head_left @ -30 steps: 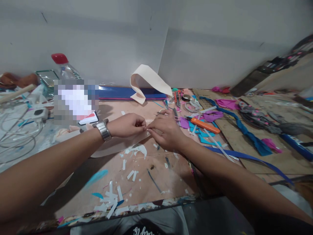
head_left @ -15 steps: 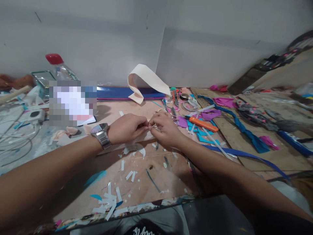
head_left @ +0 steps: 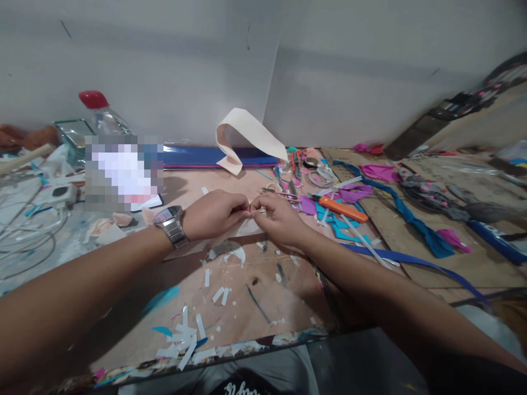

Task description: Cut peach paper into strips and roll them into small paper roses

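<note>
Paper strip: pale, on tabletop, left of orange cutter.
Left hand: fingers pinched shut on its end.
Right hand: fingers likewise pinching it.

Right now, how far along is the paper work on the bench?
Done: some cutting, it seems; white offcuts litter the table, and the orange utility knife lies aside. In hand: left hand and right hand pinch a pale paper piece at its edge. Left: the curled cream strip by the wall, apparently untouched.
</note>
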`<state>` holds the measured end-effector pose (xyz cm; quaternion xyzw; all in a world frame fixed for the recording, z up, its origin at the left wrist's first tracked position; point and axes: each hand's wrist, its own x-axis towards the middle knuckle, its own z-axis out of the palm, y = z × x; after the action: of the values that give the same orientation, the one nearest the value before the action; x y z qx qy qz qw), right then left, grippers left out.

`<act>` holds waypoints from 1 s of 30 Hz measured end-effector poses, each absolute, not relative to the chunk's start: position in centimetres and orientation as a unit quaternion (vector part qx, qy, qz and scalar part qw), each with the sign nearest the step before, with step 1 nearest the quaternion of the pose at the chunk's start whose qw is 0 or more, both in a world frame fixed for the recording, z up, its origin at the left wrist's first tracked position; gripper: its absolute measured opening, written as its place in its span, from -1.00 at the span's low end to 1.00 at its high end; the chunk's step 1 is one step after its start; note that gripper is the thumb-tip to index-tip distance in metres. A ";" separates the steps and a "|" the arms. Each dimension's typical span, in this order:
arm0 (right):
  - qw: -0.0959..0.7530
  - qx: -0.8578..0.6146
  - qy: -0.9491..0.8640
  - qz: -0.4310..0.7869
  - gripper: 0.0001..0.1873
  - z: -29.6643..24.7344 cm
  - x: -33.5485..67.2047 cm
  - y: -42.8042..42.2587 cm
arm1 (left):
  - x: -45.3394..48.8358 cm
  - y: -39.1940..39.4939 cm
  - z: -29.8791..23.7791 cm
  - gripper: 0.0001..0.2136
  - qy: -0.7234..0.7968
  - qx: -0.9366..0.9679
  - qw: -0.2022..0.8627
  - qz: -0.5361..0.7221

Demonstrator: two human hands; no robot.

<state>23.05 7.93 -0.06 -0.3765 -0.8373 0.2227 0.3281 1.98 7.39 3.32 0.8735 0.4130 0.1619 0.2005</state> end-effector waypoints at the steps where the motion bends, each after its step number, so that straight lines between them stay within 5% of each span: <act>1: 0.331 -0.376 -0.838 0.217 -0.90 0.0 23.0 7.9 | 1.9 7.5 3.4 -0.72 0.418 0.869 0.206 0.165; 30: 0.307 -0.355 -0.864 0.180 -0.93 -0.4 23.1 7.7 | 0.9 8.3 3.1 -0.75 0.372 0.871 0.308 0.092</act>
<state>23.06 7.68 -0.38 -0.3549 -0.8643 0.1805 0.3072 0.95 8.34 3.07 0.8709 0.3718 0.0915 0.3081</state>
